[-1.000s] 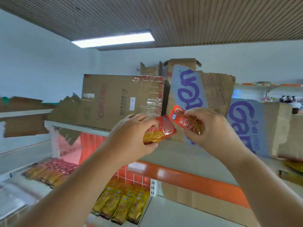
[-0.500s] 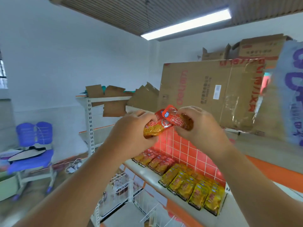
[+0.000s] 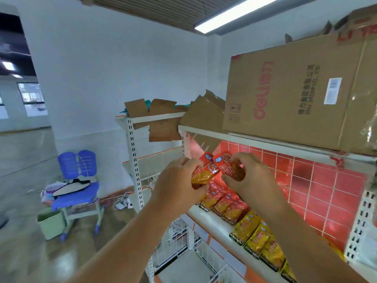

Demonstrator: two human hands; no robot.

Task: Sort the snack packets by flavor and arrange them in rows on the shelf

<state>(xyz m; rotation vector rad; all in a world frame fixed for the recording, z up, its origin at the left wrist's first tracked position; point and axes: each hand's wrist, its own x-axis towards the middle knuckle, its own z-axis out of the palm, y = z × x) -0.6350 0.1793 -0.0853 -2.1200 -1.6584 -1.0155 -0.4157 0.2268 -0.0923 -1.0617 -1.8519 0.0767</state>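
Note:
My left hand grips a red snack packet with a yellow lower half. My right hand grips a second red packet right beside it, and the two packets touch at their tops. Both are held in the air in front of the shelf. Below them on the shelf lie a row of red packets and, to its right, a row of yellow packets.
A large cardboard box sits on the upper shelf board above a red tiled back panel. Wire baskets hang under the shelf. A blue chair and a green bin stand on the floor at left.
The view has swung left and down, bringing the shelf rows and the chair into sight. The two packets have come closer together and now stand more upright in my hands.

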